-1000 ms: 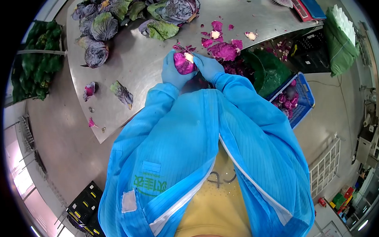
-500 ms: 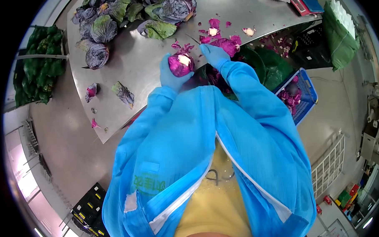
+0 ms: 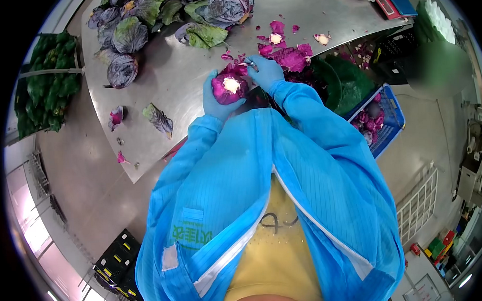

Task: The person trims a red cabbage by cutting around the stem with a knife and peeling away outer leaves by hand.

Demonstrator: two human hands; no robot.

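Observation:
My left hand (image 3: 214, 101), in a blue glove, is wrapped round a purple cabbage (image 3: 225, 91) whose pale cut stem end faces up. Just right of it, my gloved right hand (image 3: 265, 71) is closed on a small knife (image 3: 251, 65), of which only a short part shows. Purple leaf scraps (image 3: 238, 67) touch or lie just behind the cabbage's top edge. More torn purple leaves (image 3: 292, 58) rest on the metal table (image 3: 174, 62) beyond my right hand.
Untrimmed cabbages (image 3: 131, 35) are heaped at the table's back left. A blue crate (image 3: 391, 118) with purple cabbages stands at the right, beside a green bag (image 3: 350, 83). Loose leaves (image 3: 157, 120) lie at the table's left. Black crates (image 3: 117, 261) stand on the floor.
The cabbage has turned so its cut stem shows more. My right hand moved off it to the right with the knife, then came back slightly left; the blade shows less now.

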